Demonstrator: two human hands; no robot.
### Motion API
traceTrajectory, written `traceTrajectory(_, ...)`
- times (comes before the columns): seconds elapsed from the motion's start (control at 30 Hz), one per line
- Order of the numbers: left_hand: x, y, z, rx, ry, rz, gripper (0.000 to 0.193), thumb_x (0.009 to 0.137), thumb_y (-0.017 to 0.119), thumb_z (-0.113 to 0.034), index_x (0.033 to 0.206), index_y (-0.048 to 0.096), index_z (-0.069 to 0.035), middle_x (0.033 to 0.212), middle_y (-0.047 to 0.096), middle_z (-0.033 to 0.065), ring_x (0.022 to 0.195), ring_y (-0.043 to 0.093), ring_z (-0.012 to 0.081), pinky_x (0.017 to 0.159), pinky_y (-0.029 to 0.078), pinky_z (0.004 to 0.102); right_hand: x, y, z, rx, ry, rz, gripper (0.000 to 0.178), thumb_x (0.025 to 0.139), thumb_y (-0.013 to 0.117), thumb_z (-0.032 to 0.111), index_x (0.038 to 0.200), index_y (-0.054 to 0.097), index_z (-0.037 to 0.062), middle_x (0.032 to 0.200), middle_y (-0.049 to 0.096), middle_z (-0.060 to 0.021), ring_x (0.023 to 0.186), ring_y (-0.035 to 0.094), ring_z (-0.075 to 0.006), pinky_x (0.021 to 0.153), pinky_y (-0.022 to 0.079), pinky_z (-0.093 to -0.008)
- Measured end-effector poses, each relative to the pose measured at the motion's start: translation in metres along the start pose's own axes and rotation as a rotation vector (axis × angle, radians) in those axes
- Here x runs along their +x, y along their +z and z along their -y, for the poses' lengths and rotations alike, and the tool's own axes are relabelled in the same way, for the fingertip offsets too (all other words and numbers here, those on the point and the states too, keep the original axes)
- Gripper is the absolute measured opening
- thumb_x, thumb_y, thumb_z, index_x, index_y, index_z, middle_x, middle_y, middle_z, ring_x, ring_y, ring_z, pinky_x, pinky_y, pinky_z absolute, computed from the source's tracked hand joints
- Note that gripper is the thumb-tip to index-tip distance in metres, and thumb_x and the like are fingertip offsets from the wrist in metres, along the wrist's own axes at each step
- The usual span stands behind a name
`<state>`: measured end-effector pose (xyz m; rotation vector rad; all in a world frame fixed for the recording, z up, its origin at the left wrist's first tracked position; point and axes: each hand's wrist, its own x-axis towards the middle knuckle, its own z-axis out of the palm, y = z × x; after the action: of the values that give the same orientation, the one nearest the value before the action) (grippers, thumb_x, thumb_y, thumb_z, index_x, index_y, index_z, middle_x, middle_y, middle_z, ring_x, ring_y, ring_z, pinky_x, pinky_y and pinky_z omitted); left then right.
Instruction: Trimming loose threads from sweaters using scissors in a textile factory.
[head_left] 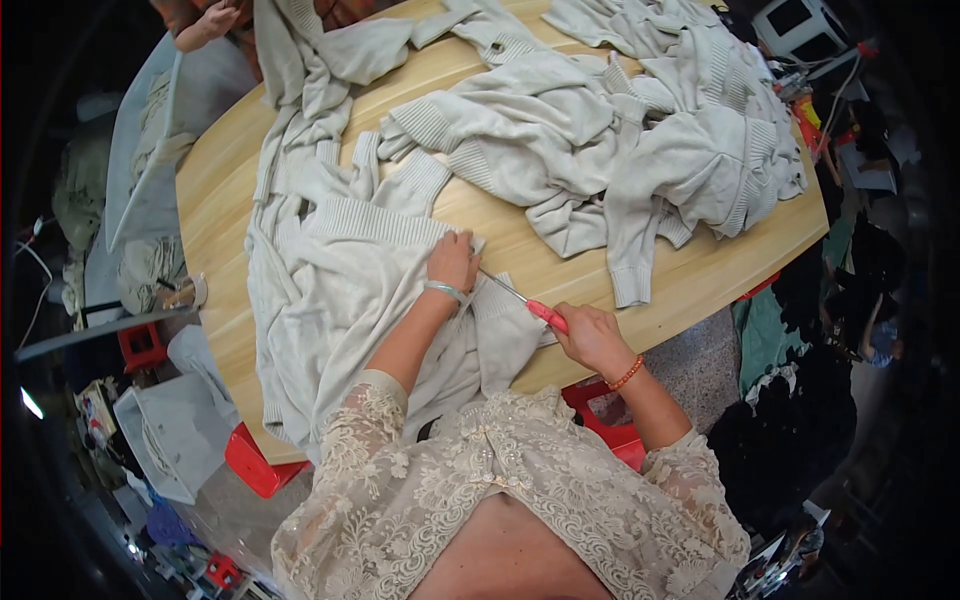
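A light grey knit sweater (320, 285) is spread in folds over the near left of the table, its ribbed hem turned away from me. My left hand (455, 263) is closed on the edge of that hem, pinching the knit. In my right hand (592, 338) is a red-handled hook-like tool (545, 314) with a thin metal shaft. The shaft slants up and left to the cloth beside my left fingers. Its tip is too small to make out there.
More grey sweaters (540, 130) lie heaped across the far and right parts of the wooden table (480, 213). Another person's hand (208, 25) shows at the far left. White bins (175, 430) and red stools (262, 462) stand around the table.
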<state>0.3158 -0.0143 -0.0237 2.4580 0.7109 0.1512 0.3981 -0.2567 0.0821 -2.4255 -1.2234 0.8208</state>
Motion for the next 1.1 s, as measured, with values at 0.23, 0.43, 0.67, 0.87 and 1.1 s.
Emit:
traceTrajectory(0.23, 0.013, 0.017, 0.030, -0.157, 0.013, 0.225, 0.008, 0.070, 0.064, -0.007, 0.078, 0.061, -0.006, 0.074, 0.060, 0.0153, 0.073, 0.060, 0.0327, 0.066, 0.048, 0.0422, 0.007, 0.002, -0.009, -0.004, 0.049, 0.095, 0.025, 0.084, 0.062, 0.031, 0.083, 0.062, 0.0053, 0.077, 0.066, -0.0170, 0.078, 0.065, -0.0357, 0.069, 0.049, -0.0470)
traceTrajectory(0.43, 0.006, 0.019, 0.037, -0.279, 0.043, 0.112, 0.011, 0.080, 0.067, -0.011, 0.084, 0.065, -0.001, 0.077, 0.062, 0.0142, 0.069, 0.062, 0.0261, 0.065, 0.050, 0.0343, 0.033, -0.025, -0.053, 0.055, 0.354, -0.360, 0.037, 0.086, 0.060, 0.041, 0.075, 0.065, 0.0060, 0.070, 0.063, -0.0195, 0.070, 0.064, -0.0384, 0.062, 0.049, -0.0479)
traceTrajectory(0.67, -0.002, 0.011, 0.034, -0.383, 0.032, 0.064, 0.008, 0.082, 0.066, -0.008, 0.086, 0.065, -0.001, 0.079, 0.060, 0.0118, 0.067, 0.060, 0.0215, 0.064, 0.049, 0.0311, 0.051, -0.147, -0.186, 0.197, 0.728, -1.060, 0.045, 0.082, 0.065, 0.044, 0.089, 0.064, -0.0007, 0.084, 0.064, -0.0246, 0.083, 0.063, -0.0416, 0.072, 0.049, -0.0471)
traceTrajectory(0.87, -0.024, -0.005, 0.019, -0.498, 0.011, 0.082, 0.006, 0.083, 0.065, -0.005, 0.088, 0.065, -0.001, 0.080, 0.061, 0.0097, 0.070, 0.059, 0.0167, 0.066, 0.048, 0.0270, 0.062, -0.163, -0.273, 0.273, 0.818, -1.099, 0.046, 0.070, 0.075, 0.037, 0.090, 0.059, -0.0013, 0.095, 0.065, -0.0239, 0.091, 0.062, -0.0406, 0.080, 0.048, -0.0452)
traceTrajectory(1.1, -0.055, -0.024, 0.005, -0.725, -0.090, 0.161, 0.010, 0.086, 0.065, -0.007, 0.094, 0.064, -0.001, 0.082, 0.063, 0.0031, 0.073, 0.056, 0.0086, 0.068, 0.046, 0.0221, 0.072, -0.147, -0.172, 0.384, 0.368, -1.029, 0.020, 0.078, 0.059, 0.022, 0.081, 0.056, 0.0020, 0.071, 0.059, -0.0213, 0.067, 0.059, -0.0391, 0.060, 0.045, -0.0456)
